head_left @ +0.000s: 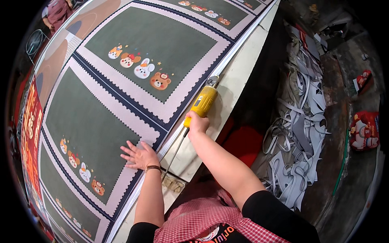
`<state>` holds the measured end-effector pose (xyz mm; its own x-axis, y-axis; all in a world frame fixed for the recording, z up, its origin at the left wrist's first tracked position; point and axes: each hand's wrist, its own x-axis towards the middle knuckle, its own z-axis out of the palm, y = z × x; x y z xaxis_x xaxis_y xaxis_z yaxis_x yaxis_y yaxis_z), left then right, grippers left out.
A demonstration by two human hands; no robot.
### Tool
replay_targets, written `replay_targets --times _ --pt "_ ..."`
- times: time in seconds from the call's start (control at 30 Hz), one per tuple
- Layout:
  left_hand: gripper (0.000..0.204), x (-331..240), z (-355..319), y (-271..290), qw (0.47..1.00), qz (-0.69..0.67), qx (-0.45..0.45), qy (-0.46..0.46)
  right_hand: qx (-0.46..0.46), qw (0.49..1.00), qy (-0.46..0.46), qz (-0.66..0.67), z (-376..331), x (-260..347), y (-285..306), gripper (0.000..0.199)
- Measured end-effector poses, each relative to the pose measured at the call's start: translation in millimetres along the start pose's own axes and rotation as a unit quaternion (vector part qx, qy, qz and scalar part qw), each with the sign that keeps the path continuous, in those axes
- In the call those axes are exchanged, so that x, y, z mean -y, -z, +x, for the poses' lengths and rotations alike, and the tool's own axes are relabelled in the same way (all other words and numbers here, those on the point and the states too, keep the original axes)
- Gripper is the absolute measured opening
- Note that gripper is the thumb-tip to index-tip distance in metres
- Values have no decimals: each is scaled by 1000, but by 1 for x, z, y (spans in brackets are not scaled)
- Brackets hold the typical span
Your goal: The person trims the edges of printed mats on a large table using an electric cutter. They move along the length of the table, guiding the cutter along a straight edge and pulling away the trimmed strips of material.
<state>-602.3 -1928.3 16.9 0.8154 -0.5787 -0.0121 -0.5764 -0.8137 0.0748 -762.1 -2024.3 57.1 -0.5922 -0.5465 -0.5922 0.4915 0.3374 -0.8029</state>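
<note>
My right hand [197,124] is wrapped round the rear of a yellow electric rotary cutter [205,99]. The cutter's metal head [212,81] rests at the edge of a printed mat sheet [150,36], and a dark power cord [175,156] trails back from its handle. My left hand [140,156] lies flat on the sheet, fingers spread, near the corner of a green panel. The sheet carries green panels with pale scalloped borders, dark blue strips and rows of cartoon animal heads. White layers show along its edge, so it seems stacked.
A pale table edge [243,65] runs along the right of the sheet. A heap of grey and white offcut strips [298,133] lies to the right on the floor. Farther right is a red printed bag [364,130]. Another person [58,14] stands at the far left.
</note>
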Motion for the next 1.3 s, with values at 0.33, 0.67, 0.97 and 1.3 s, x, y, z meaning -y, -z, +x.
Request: replay_targets --times 0.33,0.67,0.97,1.3 --pt "57 -2 0 -5 999 35 -34 10 -22 1000 18 5 71 40 -11 20" --pt "55 -6 -1 0 998 44 -31 19 -15 1000 6 6 139 91 -25 27" --pt "54 8 3 -10 997 30 -67 1 -8 1000 -13 21 201 144 -38 28" --pt "52 12 4 -11 995 71 -72 -25 -15 1000 -9 2 280 192 -48 30"
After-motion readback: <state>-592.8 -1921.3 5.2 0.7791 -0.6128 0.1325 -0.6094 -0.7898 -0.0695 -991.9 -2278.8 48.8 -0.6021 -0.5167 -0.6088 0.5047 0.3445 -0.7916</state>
